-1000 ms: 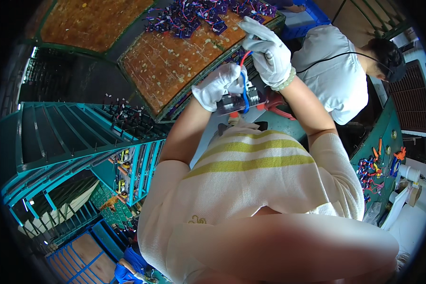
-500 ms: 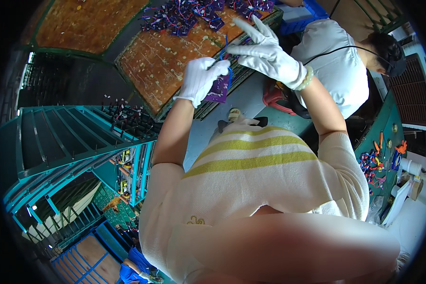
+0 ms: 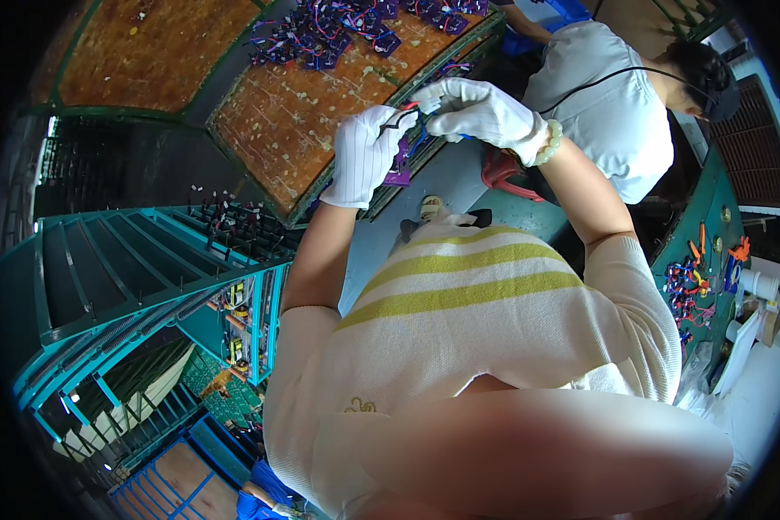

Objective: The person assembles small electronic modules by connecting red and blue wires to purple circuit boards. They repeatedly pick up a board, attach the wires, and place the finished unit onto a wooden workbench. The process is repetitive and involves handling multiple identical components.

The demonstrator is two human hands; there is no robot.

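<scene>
The step in hand looks to be handling the leads of 1 purple circuit board [image 3: 399,169], held up in front of the body near the edge of the scuffed brown tabletop [image 3: 273,121]. The white-gloved left hand [image 3: 362,158] pinches the board by its upper end; the right hand [image 3: 484,113] curls over the red and blue wires [image 3: 421,134], but whether it grips them I cannot tell. The next move seems to call for a steady left hold and fine right fingertip control. No brand, label or writing is legible.
</scene>
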